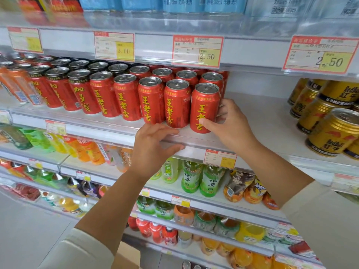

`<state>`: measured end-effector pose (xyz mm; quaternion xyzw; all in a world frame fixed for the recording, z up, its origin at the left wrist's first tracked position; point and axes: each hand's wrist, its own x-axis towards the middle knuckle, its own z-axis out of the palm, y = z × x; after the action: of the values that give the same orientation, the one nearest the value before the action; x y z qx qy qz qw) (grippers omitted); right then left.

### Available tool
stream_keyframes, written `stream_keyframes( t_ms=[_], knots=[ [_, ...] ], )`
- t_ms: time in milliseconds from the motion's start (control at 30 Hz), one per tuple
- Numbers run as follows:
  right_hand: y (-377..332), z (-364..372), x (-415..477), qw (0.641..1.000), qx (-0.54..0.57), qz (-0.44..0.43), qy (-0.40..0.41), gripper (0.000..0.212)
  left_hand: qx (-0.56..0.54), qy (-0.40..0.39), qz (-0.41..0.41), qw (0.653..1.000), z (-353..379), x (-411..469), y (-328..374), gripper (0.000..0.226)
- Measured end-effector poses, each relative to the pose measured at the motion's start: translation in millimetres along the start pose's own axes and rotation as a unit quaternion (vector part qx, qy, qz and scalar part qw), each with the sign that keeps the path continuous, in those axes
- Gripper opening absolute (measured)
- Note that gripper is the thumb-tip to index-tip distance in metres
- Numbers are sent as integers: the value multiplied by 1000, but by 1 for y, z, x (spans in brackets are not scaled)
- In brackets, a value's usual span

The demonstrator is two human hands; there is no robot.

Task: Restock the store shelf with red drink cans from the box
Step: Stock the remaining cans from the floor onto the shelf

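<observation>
Right hand (231, 125) gripping red drink can (204, 105) mid-body at shelf (262, 117) front edge; left hand (151, 146) resting relaxed on edge. Can likely rigid, slick, full-heavy.

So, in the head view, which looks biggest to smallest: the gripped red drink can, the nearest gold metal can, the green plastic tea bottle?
1. Gold metal can, though nearness to the camera may inflate it.
2. Red drink can, held by the right hand.
3. Green plastic tea bottle, top hidden by the shelf.
</observation>
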<state>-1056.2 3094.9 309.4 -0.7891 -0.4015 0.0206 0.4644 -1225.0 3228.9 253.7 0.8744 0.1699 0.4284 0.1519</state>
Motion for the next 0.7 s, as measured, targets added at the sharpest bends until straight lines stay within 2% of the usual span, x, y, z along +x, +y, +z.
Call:
stream_keyframes(
  t_ms=[333, 400, 467, 533, 600, 667, 700],
  knots=[
    [-4, 0, -5, 999, 20, 42, 21, 82, 1, -6, 10, 1000, 1, -3, -6, 46],
    [-11, -5, -16, 994, 50, 37, 90, 78, -1, 10, 29, 1000, -1, -7, -2, 42],
    [-17, -12, -39, 978, 76, 12, 193, 64, -18, 28, 68, 997, -3, -15, 11, 34],
    [-17, -18, -76, 961, 89, -1, 262, 46, -50, 18, 133, 990, -1, -34, 30, 25],
    [-6, -21, -121, 949, 99, 4, 298, 33, -112, -55, 181, 975, 10, -63, 44, 22],
    [18, -19, -168, 947, 92, 46, 303, 26, -170, -179, 167, 955, 30, -97, 51, 24],
    [37, -18, -195, 948, 76, 93, 296, 23, -188, -243, 140, 941, 45, -117, 54, 27]
  ],
)
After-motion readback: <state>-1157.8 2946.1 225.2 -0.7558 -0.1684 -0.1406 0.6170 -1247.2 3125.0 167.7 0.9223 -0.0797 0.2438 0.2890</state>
